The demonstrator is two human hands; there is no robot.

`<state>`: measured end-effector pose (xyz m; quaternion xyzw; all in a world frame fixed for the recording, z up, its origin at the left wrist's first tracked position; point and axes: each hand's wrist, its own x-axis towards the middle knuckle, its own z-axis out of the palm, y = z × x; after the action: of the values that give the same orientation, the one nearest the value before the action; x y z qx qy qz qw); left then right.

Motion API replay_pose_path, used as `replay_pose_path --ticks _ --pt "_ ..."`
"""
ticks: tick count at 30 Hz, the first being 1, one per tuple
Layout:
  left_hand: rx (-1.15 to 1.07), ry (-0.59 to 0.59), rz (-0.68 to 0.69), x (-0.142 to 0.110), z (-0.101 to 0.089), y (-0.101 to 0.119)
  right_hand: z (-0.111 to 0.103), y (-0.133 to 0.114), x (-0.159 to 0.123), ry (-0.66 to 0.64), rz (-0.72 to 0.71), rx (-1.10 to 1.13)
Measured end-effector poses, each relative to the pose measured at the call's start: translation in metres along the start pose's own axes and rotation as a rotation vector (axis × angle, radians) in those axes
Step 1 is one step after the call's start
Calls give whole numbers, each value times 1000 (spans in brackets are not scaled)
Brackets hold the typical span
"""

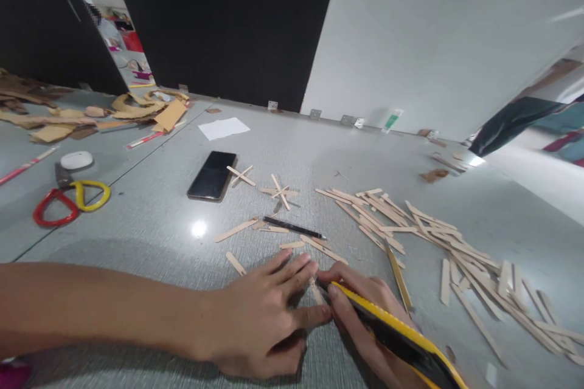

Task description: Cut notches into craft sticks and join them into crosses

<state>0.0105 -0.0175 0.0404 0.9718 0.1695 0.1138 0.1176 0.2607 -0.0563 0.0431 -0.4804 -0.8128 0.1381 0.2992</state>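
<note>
My left hand [260, 316] lies on the table with its fingers spread, holding down a small wooden craft stick [316, 293] that shows between two fingertips. My right hand [360, 304] grips a yellow and black utility knife [396, 331], its tip against that stick. Beyond my fingers are several cut stick pieces and a black pen [294, 228]. One loose stick [235, 262] is partly hidden by my left hand. Farther back, sticks lie crossed in a star shape [280, 191], and another crossed set [241, 176] touches the phone's edge.
A heap of craft sticks [410, 225] spreads over the right side, with a thin gold-coloured strip [398, 273] beside it. At left are a black phone [212, 176], scissors [68, 200], a white case [76, 160] and cardboard scraps [68, 121]. Black and white panels stand behind.
</note>
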Motion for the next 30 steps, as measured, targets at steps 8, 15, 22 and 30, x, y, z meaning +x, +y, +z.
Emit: replay_pose_path --ticks 8,15,22,30 --pt "86 -20 -7 1 4 2 -5 9 5 -292 74 -17" --pt "107 -42 -25 1 2 2 -8 5 4 -358 58 -43" --pt "113 -39 -34 3 1 3 -11 2 6 -371 53 -47" --pt "99 -38 -22 2 -1 2 -11 -9 9 -265 50 41"
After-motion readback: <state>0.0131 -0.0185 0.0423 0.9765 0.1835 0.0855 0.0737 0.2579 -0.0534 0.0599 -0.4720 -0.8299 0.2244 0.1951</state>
